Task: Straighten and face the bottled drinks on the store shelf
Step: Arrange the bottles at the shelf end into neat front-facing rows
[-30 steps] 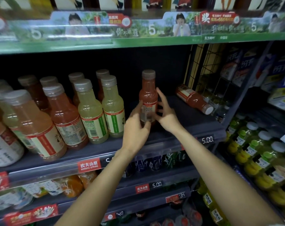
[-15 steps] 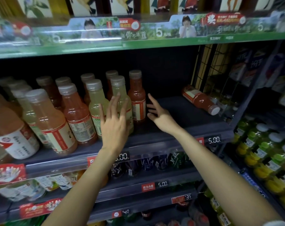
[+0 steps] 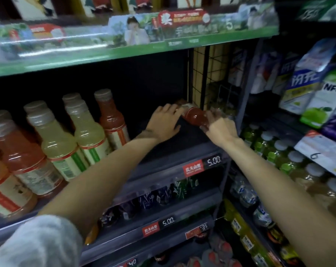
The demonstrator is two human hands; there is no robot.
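Note:
A red drink bottle (image 3: 194,116) lies on its side at the right end of the dark shelf (image 3: 163,149), against the wire grid. My left hand (image 3: 166,122) reaches its label end, fingers laid over it. My right hand (image 3: 220,126) curls around its cap end. To the left stand upright bottles: a red one (image 3: 113,118) nearest, two pale yellow ones (image 3: 86,130) (image 3: 55,143), and more red and orange ones further left. Motion blur hides the finger detail.
A wire grid panel (image 3: 207,78) closes the shelf's right end. Juice cartons (image 3: 317,83) and green-capped bottles (image 3: 269,151) fill the unit to the right. Price strips (image 3: 203,164) line the shelf fronts. Lower shelves hold dark bottles (image 3: 159,195). The shelf floor between the standing row and the lying bottle is bare.
Both hands left the upright red bottle, now standing beside the yellow ones, and moved right to the bottle lying by the wire grid. The view has swung right.

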